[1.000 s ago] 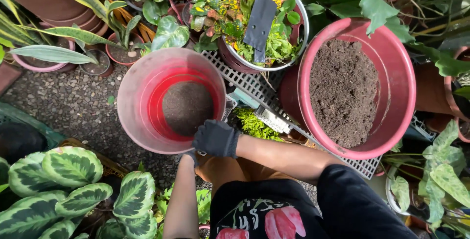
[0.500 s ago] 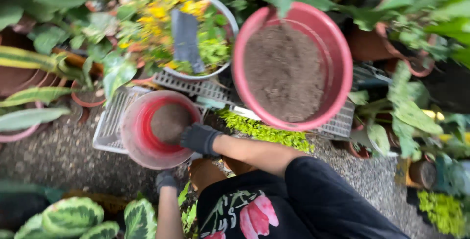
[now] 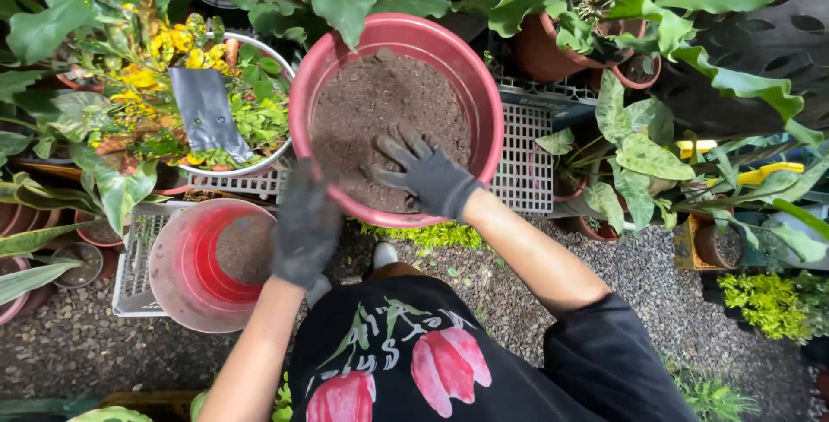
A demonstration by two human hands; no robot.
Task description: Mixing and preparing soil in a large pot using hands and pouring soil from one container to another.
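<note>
Gloved right hand (image 3: 423, 171) spreads its fingers on the soil in the big red basin (image 3: 484, 94), the left hand (image 3: 304, 223) hovering open at its near rim (handy to the smaller red pot (image 3: 173, 279) just left).

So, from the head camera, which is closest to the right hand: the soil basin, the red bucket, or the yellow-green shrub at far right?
1. Soil basin, under the right hand.
2. Red bucket, lower left.
3. Yellow-green shrub, far right.

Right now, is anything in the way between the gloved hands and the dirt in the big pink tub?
Nothing visible is. The right hand already rests spread on the soil inside the big pink tub. The left hand hangs just outside the tub's near rim, above the edge of the smaller red pot, with nothing between it and the soil.
</note>
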